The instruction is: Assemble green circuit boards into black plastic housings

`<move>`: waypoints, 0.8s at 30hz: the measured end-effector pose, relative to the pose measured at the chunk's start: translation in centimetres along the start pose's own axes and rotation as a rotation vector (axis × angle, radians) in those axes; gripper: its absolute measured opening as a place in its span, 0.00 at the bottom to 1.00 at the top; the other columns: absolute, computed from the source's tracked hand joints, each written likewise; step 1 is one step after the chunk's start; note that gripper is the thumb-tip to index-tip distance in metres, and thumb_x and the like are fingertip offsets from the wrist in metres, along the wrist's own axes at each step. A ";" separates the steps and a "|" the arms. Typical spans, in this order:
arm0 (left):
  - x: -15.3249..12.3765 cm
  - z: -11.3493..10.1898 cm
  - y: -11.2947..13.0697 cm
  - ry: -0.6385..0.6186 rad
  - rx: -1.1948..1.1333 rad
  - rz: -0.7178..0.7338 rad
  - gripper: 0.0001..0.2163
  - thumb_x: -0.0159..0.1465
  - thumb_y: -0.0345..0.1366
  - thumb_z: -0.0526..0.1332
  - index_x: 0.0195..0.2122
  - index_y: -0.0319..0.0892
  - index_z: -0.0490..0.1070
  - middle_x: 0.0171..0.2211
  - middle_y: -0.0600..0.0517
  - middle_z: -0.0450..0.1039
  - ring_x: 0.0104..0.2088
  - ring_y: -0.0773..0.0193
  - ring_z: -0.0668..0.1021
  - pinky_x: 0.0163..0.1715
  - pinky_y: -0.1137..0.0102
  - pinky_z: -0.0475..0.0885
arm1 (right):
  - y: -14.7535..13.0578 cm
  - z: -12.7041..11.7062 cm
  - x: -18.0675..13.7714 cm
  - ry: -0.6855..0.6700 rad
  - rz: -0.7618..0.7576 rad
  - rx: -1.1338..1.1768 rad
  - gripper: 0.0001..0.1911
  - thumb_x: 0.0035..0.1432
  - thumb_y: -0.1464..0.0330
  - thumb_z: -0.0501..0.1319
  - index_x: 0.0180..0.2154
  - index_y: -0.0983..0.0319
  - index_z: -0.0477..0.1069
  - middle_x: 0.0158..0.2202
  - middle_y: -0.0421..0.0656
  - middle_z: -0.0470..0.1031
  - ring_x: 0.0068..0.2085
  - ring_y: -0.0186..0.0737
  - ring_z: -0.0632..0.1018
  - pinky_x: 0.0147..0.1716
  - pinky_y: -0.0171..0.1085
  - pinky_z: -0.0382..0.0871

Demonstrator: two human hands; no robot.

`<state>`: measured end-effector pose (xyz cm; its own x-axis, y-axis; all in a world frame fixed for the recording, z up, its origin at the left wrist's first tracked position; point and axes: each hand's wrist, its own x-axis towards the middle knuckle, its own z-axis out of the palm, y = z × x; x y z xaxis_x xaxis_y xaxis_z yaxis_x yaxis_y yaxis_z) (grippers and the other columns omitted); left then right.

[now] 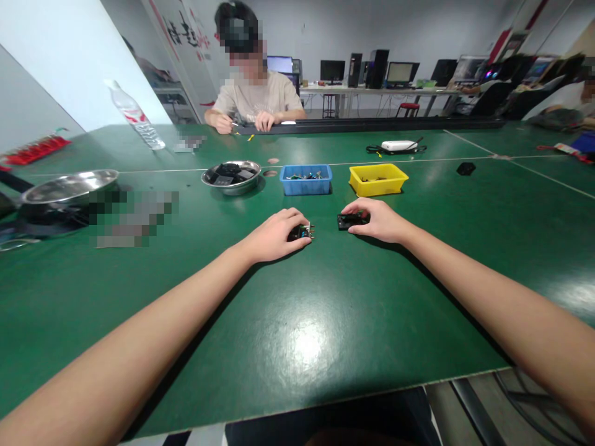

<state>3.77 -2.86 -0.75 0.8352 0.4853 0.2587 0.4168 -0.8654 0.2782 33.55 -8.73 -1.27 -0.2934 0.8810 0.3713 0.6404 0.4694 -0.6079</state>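
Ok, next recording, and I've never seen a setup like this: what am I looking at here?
There is no machine: a person works with two bare hands, and the single picture comes from a camera on their head, looking forward and down. The left hand holds a small dark part with metal prongs; the right hand holds a black, open-topped piece. On the green table, beyond the hands, stand a metal bowl of black pieces, a blue bin and a yellow bin, both holding small parts. Another person sits across the table.
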 end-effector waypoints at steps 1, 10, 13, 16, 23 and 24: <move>0.0 0.0 0.0 0.001 -0.001 -0.001 0.17 0.69 0.50 0.57 0.45 0.42 0.72 0.47 0.42 0.74 0.50 0.49 0.76 0.55 0.53 0.72 | 0.1 0.0 0.0 -0.007 0.008 0.005 0.18 0.49 0.70 0.72 0.45 0.61 0.81 0.43 0.46 0.82 0.44 0.45 0.81 0.48 0.44 0.75; 0.0 0.0 0.0 -0.002 -0.001 -0.003 0.17 0.69 0.50 0.57 0.46 0.41 0.72 0.47 0.42 0.74 0.50 0.49 0.76 0.55 0.53 0.72 | 0.1 0.0 0.0 -0.016 0.061 0.029 0.17 0.51 0.67 0.71 0.45 0.61 0.81 0.42 0.46 0.83 0.44 0.45 0.81 0.47 0.44 0.74; 0.0 -0.1 0.1 -0.002 -0.001 -0.002 0.16 0.69 0.50 0.57 0.46 0.42 0.72 0.47 0.43 0.74 0.50 0.49 0.76 0.55 0.54 0.72 | -0.1 0.0 0.0 -0.024 0.068 0.025 0.16 0.51 0.68 0.71 0.44 0.61 0.81 0.41 0.45 0.83 0.43 0.44 0.81 0.47 0.43 0.74; 0.0 -0.1 0.1 0.002 -0.002 -0.001 0.16 0.68 0.50 0.57 0.45 0.42 0.72 0.47 0.43 0.74 0.50 0.49 0.76 0.55 0.53 0.72 | -0.2 0.0 0.0 -0.027 0.069 0.025 0.16 0.50 0.69 0.71 0.44 0.61 0.81 0.40 0.44 0.83 0.42 0.43 0.80 0.46 0.43 0.74; -0.1 0.0 0.1 0.005 -0.011 -0.003 0.16 0.68 0.49 0.58 0.46 0.42 0.72 0.47 0.42 0.74 0.50 0.49 0.76 0.54 0.53 0.72 | 0.8 -0.4 0.2 0.015 0.105 0.005 0.16 0.49 0.69 0.71 0.43 0.61 0.81 0.40 0.45 0.83 0.41 0.44 0.80 0.46 0.44 0.75; -0.1 0.0 0.0 0.004 -0.011 -0.004 0.16 0.68 0.49 0.58 0.46 0.42 0.72 0.47 0.42 0.74 0.50 0.49 0.76 0.54 0.53 0.72 | 1.1 -0.5 0.2 0.035 0.118 -0.011 0.16 0.49 0.69 0.71 0.43 0.61 0.81 0.40 0.45 0.83 0.41 0.44 0.80 0.47 0.45 0.75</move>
<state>3.71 -2.93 -0.74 0.8321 0.4893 0.2611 0.4159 -0.8620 0.2898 34.60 -8.08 -1.54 -0.1906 0.9273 0.3222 0.6768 0.3619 -0.6411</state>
